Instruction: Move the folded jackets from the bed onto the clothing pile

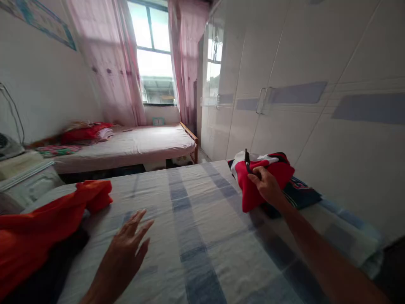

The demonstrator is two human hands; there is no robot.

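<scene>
My right hand (pixel 267 185) rests on a folded red, white and black garment (pixel 268 173) at the far right of the checked bed sheet (pixel 196 228), fingers curled on its top. That garment lies on a dark folded one (pixel 302 193). My left hand (pixel 126 249) hovers flat above the sheet with its fingers spread, holding nothing. An orange-red garment (pixel 47 219) lies crumpled at the left, just beyond my left hand.
White wardrobe doors (pixel 284 84) with handles run along the right side close to the bed. A second bed (pixel 133 145) with red bedding (pixel 84 133) stands at the back under a window (pixel 155 55) with pink curtains. A fan (pixel 8 143) sits at far left.
</scene>
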